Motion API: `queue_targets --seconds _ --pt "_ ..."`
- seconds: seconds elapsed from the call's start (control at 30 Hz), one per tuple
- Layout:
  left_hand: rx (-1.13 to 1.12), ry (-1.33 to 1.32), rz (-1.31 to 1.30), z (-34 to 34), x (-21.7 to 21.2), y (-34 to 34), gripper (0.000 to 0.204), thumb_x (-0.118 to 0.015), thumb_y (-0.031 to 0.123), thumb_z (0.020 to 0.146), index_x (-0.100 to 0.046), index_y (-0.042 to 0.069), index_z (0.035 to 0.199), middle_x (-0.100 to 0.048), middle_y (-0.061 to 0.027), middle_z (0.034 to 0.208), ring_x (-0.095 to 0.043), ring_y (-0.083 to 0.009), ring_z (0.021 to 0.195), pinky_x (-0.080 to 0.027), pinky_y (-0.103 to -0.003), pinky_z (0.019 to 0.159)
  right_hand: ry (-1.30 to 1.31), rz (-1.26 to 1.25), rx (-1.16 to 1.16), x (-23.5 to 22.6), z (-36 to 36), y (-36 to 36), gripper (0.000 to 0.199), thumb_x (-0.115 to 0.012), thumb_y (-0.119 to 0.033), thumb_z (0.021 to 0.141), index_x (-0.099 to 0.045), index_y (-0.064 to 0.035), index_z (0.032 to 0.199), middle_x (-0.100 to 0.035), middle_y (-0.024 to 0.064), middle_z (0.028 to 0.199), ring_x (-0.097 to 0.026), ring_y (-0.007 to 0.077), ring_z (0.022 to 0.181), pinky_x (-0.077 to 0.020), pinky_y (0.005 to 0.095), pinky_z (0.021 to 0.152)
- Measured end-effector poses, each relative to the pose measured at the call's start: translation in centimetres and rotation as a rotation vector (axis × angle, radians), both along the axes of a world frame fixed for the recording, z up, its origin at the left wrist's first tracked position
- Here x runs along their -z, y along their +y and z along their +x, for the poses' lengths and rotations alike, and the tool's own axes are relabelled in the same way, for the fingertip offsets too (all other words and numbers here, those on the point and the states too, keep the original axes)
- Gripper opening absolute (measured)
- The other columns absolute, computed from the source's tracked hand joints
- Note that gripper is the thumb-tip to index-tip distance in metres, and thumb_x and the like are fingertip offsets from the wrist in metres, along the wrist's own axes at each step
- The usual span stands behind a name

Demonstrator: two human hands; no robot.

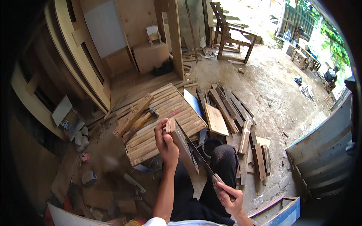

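My left hand (167,145) is closed around the upper end of a wooden board (184,148), which slants down over my lap between my knees. In my right hand (230,199) is the wooden handle of a handsaw (203,162); its teeth are too small to make out. The long dark blade runs up and left along the board's right side, its far end near the board's top; whether it touches the wood I cannot tell. Behind the board is a low bamboo-slat table (166,101). On it lie a hammer (152,112) and a thick wooden block (134,115).
Wood offcuts (226,105) and a pale panel (216,119) lie right of the table. A wooden chair (233,35) stands farther back. Tall plywood cabinet (124,49) parts fill the left. A metal sheet (324,145) stands at right, a blue-sided drawer-like frame (281,213) near my right arm.
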State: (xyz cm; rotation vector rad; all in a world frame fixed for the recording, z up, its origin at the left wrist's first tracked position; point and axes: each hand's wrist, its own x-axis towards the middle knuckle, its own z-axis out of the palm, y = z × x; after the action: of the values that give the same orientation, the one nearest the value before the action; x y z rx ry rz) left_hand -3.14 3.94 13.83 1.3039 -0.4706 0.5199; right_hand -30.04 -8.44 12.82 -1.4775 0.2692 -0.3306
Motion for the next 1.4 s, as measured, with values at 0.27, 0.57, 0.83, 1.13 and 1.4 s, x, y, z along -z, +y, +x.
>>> queue_targets --seconds 0.27,0.57,0.83,1.13,1.4 --pt "0.343 0.200 -0.072 0.2 -3.2 -0.9 0.073 -0.060 0.066 0.090 -0.055 0.003 0.127 -0.060 -0.0121 0.123 -0.066 -0.0290 0.102 -0.057 -0.038 0.083 -0.029 -0.448 -0.024 0.0 5.9 -3.4 0.031 -0.074 -0.013 0.090 -0.072 -0.0050 0.119 -0.066 0.0119 0.075 -0.057 0.0146 0.062 -0.0463 0.0264 0.060" --pt "1.143 0.168 -0.598 0.3 -4.7 -1.5 0.073 -0.048 0.072 0.091 -0.049 0.013 0.133 -0.060 -0.0185 0.114 -0.067 -0.0416 0.077 -0.054 -0.053 0.068 -0.257 -0.445 -0.297 1.1 11.2 -4.3 0.067 -0.091 -0.032 0.067 -0.067 0.0027 0.119 -0.060 0.0063 0.079 -0.054 0.0141 0.067 -0.0439 0.0288 0.061" --pt "0.443 0.312 -0.135 -2.6 -6.3 0.9 0.050 -0.035 0.052 0.106 -0.045 0.014 0.136 -0.054 -0.0127 0.135 -0.061 -0.0249 0.116 -0.053 -0.044 0.097 -0.333 -0.493 -0.071 3.9 12.3 -1.1 0.048 -0.093 -0.026 0.063 -0.071 -0.0006 0.097 -0.056 0.0033 0.066 -0.051 0.0112 0.054 -0.0433 0.0266 0.050" --pt "0.017 0.353 0.398 -6.6 -1.9 1.7 0.117 -0.082 0.025 0.085 0.008 -0.005 0.154 -0.041 -0.0227 0.141 -0.054 -0.0292 0.124 -0.048 -0.037 0.099 -0.341 -0.659 0.003 5.5 12.9 -0.2 0.049 -0.091 -0.030 0.064 -0.070 -0.0068 0.103 -0.060 0.0091 0.072 -0.059 0.0247 0.056 -0.0498 0.0354 0.052" --pt "0.234 0.477 0.337 -1.5 0.5 3.3 0.097 -0.086 0.018 0.080 -0.020 0.000 0.148 -0.058 -0.0168 0.123 -0.061 -0.0219 0.113 -0.052 -0.035 0.095 -0.105 -0.310 -0.060 2.8 12.0 -2.0 0.075 -0.087 -0.022 0.079 -0.047 -0.0023 0.139 -0.066 0.0058 0.073 -0.056 0.0073 0.061 -0.0434 0.0243 0.054"
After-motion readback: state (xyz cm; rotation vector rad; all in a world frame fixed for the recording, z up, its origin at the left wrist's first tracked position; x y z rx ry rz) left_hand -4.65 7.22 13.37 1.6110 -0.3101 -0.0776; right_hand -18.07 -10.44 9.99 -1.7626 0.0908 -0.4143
